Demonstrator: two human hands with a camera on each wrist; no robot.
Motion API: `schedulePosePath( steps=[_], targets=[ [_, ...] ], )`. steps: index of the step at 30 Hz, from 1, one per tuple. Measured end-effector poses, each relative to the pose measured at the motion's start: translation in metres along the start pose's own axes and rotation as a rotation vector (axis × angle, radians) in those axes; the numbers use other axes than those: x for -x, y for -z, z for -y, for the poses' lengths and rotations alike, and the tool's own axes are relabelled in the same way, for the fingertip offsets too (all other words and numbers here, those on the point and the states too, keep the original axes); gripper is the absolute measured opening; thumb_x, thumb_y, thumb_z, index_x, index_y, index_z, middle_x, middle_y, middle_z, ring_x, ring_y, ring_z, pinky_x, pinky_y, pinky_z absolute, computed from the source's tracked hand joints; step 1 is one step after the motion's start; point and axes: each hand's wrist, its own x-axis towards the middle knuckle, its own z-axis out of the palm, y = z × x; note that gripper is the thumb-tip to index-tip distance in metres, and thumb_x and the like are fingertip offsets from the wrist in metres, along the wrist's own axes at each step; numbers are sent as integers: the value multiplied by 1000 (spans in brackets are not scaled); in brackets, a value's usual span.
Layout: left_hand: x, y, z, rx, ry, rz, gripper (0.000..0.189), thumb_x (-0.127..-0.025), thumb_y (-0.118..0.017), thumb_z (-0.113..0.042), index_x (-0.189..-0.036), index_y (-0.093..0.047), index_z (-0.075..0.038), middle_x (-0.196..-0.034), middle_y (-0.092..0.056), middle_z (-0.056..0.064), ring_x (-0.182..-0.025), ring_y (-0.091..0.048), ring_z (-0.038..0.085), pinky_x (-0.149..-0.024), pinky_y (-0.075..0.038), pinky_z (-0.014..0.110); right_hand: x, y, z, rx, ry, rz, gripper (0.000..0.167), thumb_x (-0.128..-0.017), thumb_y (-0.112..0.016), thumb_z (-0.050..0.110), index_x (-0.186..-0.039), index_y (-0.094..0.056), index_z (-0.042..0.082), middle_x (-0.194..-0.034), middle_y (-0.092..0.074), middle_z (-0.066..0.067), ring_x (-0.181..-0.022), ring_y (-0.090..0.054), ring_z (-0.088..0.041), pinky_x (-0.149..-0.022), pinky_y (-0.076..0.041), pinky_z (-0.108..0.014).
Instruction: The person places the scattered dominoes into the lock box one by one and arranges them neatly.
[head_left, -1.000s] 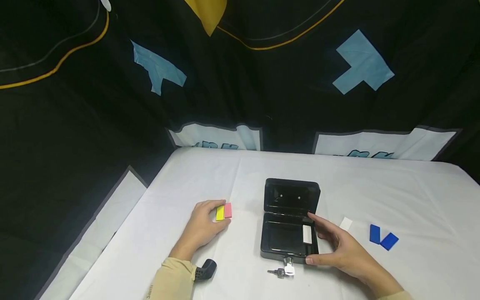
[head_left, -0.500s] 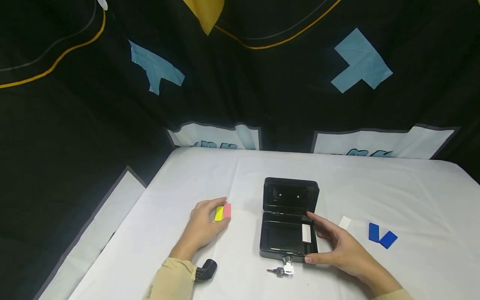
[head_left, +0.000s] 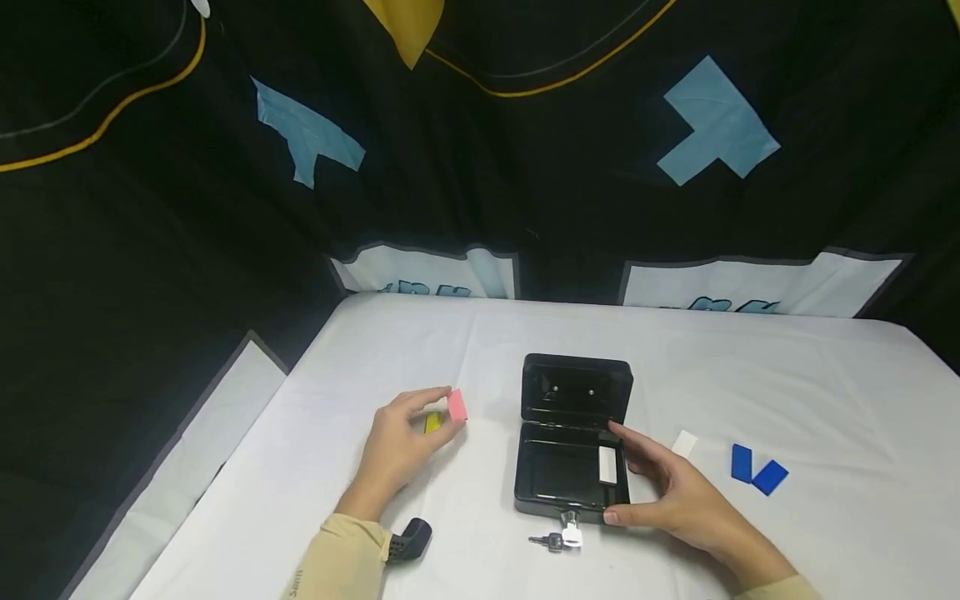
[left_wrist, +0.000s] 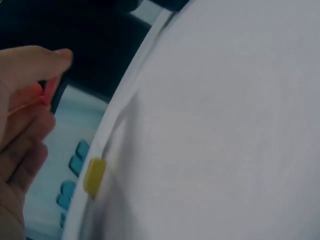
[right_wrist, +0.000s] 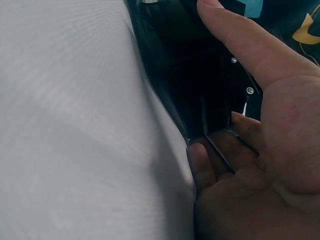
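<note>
In the head view my left hand (head_left: 397,450) pinches a small pink rectangular block (head_left: 457,406) between thumb and fingertips, slightly above the table. A yellow block (head_left: 432,422) sits on the cloth under that hand; the left wrist view shows this yellow block (left_wrist: 94,177) standing apart from the fingers. An open black metal cash box (head_left: 558,471) stands to the right, lid raised at the back. My right hand (head_left: 678,492) grips its right side, thumb at the front corner and fingers toward the hinge. One white block (head_left: 607,465) lies inside the box at the right.
Keys (head_left: 553,542) hang from the lock at the box's front. Right of the box, a white block (head_left: 684,443) and two blue blocks (head_left: 742,462) lie on the white-covered table (head_left: 787,392). A black curtain (head_left: 487,183) hangs behind.
My left hand has lifted the pink block off the table, away from the yellow one that stays behind. The right hand keeps its grip on the cash box. The view has shifted slightly.
</note>
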Motion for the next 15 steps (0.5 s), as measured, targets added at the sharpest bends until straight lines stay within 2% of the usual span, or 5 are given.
schedulePosePath(
  steps=[3, 7, 11, 15],
  targets=[
    [-2, -2, -15, 55, -73, 21, 44, -78, -89, -25, -120, -76, -22, -119, -70, -10, -116, -62, 12, -104, -45, 40, 0, 0, 0, -9, -2, 5, 99, -68, -95, 23, -152, -44, 13, -155, -43, -11, -135, -45, -37, -103, -38, -16],
    [-1, -13, -46, 56, -216, 127, 41, -78, -89, -24, -116, -77, -15, -118, -71, -11, -114, -62, 7, -103, -46, 34, -1, 0, 1, -15, -5, 3, 98, -68, -95, 23, -152, -44, 12, -155, -43, -11, -135, -46, -38, -102, -38, -16],
    [2, -31, -75, -20, -314, 301, 41, -81, -87, -29, -118, -76, -12, -120, -70, -9, -118, -61, 9, -105, -45, 32, -1, -1, 1, -2, -29, -2, 99, -68, -95, 24, -152, -45, 13, -154, -44, -12, -133, -47, -37, -102, -39, -18],
    [5, -56, -92, -157, -372, 445, 39, -84, -84, -32, -116, -77, -12, -119, -71, -8, -116, -62, 9, -103, -46, 30, 0, -1, 1, 2, -48, -1, 99, -68, -95, 25, -152, -45, 14, -153, -45, -12, -131, -49, -36, -102, -39, -20]
  ],
)
